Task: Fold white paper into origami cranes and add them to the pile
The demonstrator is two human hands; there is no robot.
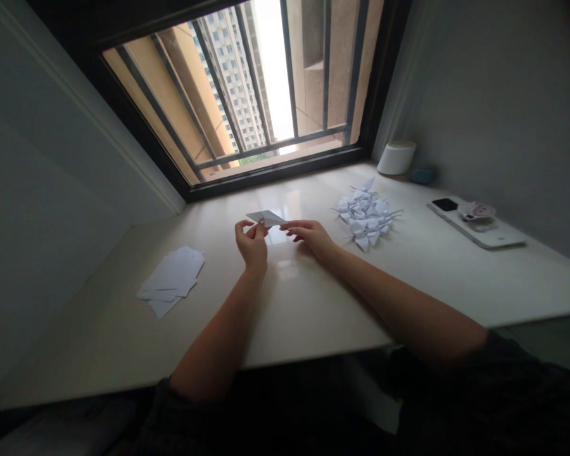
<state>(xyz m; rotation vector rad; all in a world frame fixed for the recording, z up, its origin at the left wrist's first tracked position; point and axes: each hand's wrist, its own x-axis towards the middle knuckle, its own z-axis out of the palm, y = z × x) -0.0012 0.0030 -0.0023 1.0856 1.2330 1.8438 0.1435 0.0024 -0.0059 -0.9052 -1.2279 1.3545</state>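
Observation:
A small piece of folded white paper [268, 216] is held just above the table, near its middle. My left hand [252, 244] pinches its near left edge between thumb and fingers. At the paper's right corner, my right hand [311, 235] has its fingers stretched out, with the fingertips at or very near the tip; whether they grip it I cannot make out. To the right lies a heap of folded paper cranes [367, 214]. On the left rests a loose stack of white paper sheets [175, 275].
The pale table [285, 316] runs up to a barred window [266, 82]. At the back right stand a white rounded device [396, 158] and a small dark teal object [423, 175]. A phone [496, 235] with a round grip lies near the right wall.

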